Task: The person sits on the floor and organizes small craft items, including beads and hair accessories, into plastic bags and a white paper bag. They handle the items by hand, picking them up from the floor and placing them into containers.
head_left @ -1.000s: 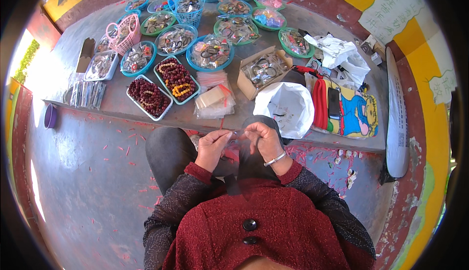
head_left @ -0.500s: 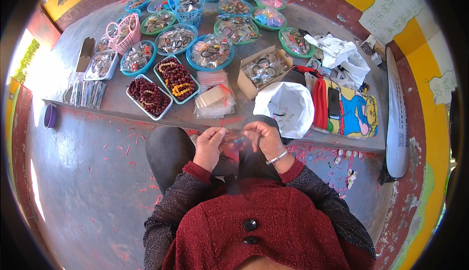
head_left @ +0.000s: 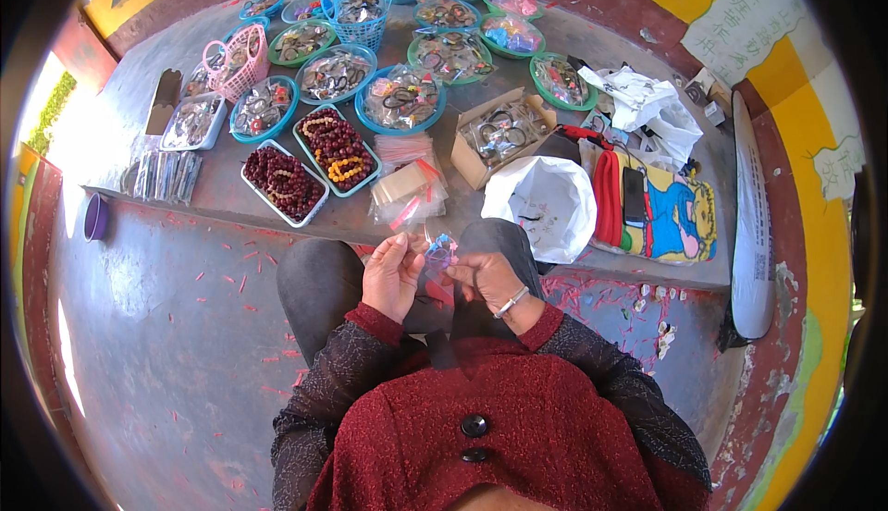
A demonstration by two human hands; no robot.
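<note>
Between my hands, above my lap, is a small clear plastic bag (head_left: 440, 254) with something blue, pink and purple in it, too small to name. My left hand (head_left: 390, 278) pinches the bag's edge on one side, thumb against fingers. On the other side my right hand (head_left: 492, 282), with a silver bangle (head_left: 511, 302) at the wrist, grips the bag between thumb and fingers. Just beyond, a stack of flat clear bags (head_left: 407, 195) lies at the table's near edge. To its left sit trays of dark red bead bracelets (head_left: 282, 181).
Farther back on the grey table (head_left: 129, 164) stand several round baskets of bagged trinkets. A cardboard box (head_left: 470, 161), a white bag-lined bin (head_left: 560, 233) and a yellow patterned cloth (head_left: 680, 215) with a phone (head_left: 634, 195) are at right. A purple bucket (head_left: 95, 218) stands left.
The blue and pink item in its bag has come up into clearer view between my hands. My right hand has turned and dropped slightly, its fingers now lower on the bag.
</note>
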